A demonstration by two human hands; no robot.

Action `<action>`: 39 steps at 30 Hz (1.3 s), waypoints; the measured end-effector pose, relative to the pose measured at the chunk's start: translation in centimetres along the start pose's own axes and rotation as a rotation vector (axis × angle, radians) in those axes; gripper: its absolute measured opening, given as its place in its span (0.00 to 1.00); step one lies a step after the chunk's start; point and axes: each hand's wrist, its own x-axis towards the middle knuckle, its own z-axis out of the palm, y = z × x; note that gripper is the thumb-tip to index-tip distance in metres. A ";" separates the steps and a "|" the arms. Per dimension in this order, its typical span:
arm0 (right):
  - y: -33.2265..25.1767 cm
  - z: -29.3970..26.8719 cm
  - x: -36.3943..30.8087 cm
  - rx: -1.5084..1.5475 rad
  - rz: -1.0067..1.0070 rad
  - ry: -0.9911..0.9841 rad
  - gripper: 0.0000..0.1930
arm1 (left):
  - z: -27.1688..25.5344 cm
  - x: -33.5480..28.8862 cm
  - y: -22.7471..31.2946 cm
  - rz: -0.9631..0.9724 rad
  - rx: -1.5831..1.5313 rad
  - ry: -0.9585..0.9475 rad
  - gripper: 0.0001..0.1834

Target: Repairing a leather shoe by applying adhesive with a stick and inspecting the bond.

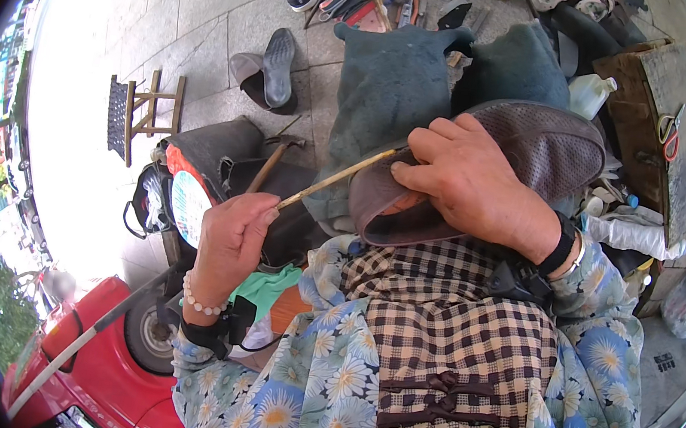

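The left hand [231, 238] rises from the lower left of the frame, wrist bent back and ringed by a pale bead bracelet [199, 300]; its fingers are curled tight round the near end of a thin yellowish stick [337, 178], which slants up and right toward the middle of the frame; the far tip of the stick goes out of sight at the edge of a brown mesh shoe [542, 149], so what it touches there cannot be made out. The right hand [469, 179] comes in from the right, a black band on its wrist, and lies over the shoe in the centre; its fingers are clamped down on the shoe's opening, pressing it against the lap; the thumb is hidden. At upper left a black shoe [277, 67] lies sole-up on the paving; a hammer [274, 162] rests just left of the stick.
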 end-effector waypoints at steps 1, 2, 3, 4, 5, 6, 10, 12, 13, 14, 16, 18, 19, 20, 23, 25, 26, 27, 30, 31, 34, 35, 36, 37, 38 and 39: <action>0.0 0.1 0.0 0.001 0.001 0.011 0.03 | 0.0 0.1 0.1 0.002 0.003 -0.003 0.06; 0.0 0.1 0.0 0.001 0.004 0.015 0.03 | 0.0 0.2 0.1 0.007 0.006 -0.013 0.05; 0.0 0.1 -0.1 -0.002 0.001 0.016 0.03 | -0.1 0.3 0.2 0.012 0.008 -0.023 0.05; 0.1 0.1 -0.1 -0.006 -0.003 0.017 0.03 | -0.1 0.5 0.2 0.014 0.010 -0.026 0.05; 0.1 0.1 -0.1 -0.004 -0.002 0.019 0.03 | -0.2 0.6 0.2 0.006 0.012 -0.044 0.05; 0.1 0.2 -0.1 -0.014 -0.008 0.028 0.03 | -0.2 0.7 0.2 -0.002 0.015 -0.062 0.05; 0.0 0.2 -0.2 -0.025 -0.004 0.034 0.03 | -0.4 1.1 0.5 -0.024 0.032 -0.085 0.05; 0.0 0.1 -0.2 -0.028 -0.007 0.035 0.03 | -0.5 1.2 0.7 -0.024 0.034 -0.096 0.04; 0.0 0.1 -0.1 -0.031 -0.010 0.034 0.03 | -0.5 1.1 0.6 -0.025 0.034 -0.097 0.04; 0.1 0.2 -0.1 -0.031 -0.009 0.034 0.03 | -0.5 1.1 0.5 -0.026 0.035 -0.088 0.04; 0.1 0.2 -0.1 -0.024 -0.005 0.031 0.03 | -0.5 1.1 0.5 -0.027 0.035 -0.080 0.04; 0.1 0.2 -0.1 -0.030 -0.003 0.026 0.03 | -0.7 1.1 1.2 -0.062 0.098 -0.085 0.04; 0.1 0.2 -0.1 -0.037 -0.001 0.021 0.03 | -0.6 1.1 1.5 -0.063 0.098 -0.086 0.04; 0.1 0.2 -0.1 -0.035 -0.003 0.022 0.03 | -0.5 1.1 1.8 -0.028 0.183 -0.044 0.05; 0.1 0.3 0.0 -0.045 -0.001 0.026 0.03 | -0.4 1.2 3.1 0.054 0.378 0.037 0.06; 0.2 0.3 -0.1 0.003 -0.016 0.029 0.11 | -0.4 1.3 3.2 0.102 0.487 0.075 0.07; 0.3 0.3 -0.1 0.003 -0.014 0.030 0.11 | -0.3 1.4 3.1 0.126 0.524 0.096 0.07; 0.3 0.3 -0.1 -0.002 -0.014 0.027 0.11 | -0.3 1.5 3.0 0.151 0.562 0.116 0.08; 0.3 0.4 0.0 -0.004 -0.016 0.024 0.11 | -0.4 1.5 3.3 0.251 0.694 0.149 0.08; 0.3 0.4 0.0 -0.003 -0.018 0.024 0.11 | -0.4 1.6 3.3 0.250 0.696 0.149 0.08; 0.4 0.4 -0.1 -0.006 -0.020 0.026 0.11 | -0.3 2.0 3.1 0.333 0.723 0.204 0.08; 0.4 0.4 -0.1 -0.005 -0.021 0.026 0.11 | -0.3 2.1 3.0 0.351 0.741 0.214 0.08; 0.4 0.4 -0.1 -0.012 -0.023 0.024 0.11 | -0.2 2.2 2.8 0.369 0.758 0.225 0.07; 0.4 0.4 -0.1 -0.019 -0.024 0.022 0.12 | -0.2 2.3 2.7 0.369 0.757 0.225 0.07; 0.4 0.4 0.0 -0.018 -0.027 0.021 0.12 | -0.1 2.4 2.6 0.398 0.766 0.247 0.07; 0.5 0.5 0.0 -0.017 -0.030 0.025 0.12 | -0.1 2.4 2.4 0.428 0.774 0.269 0.06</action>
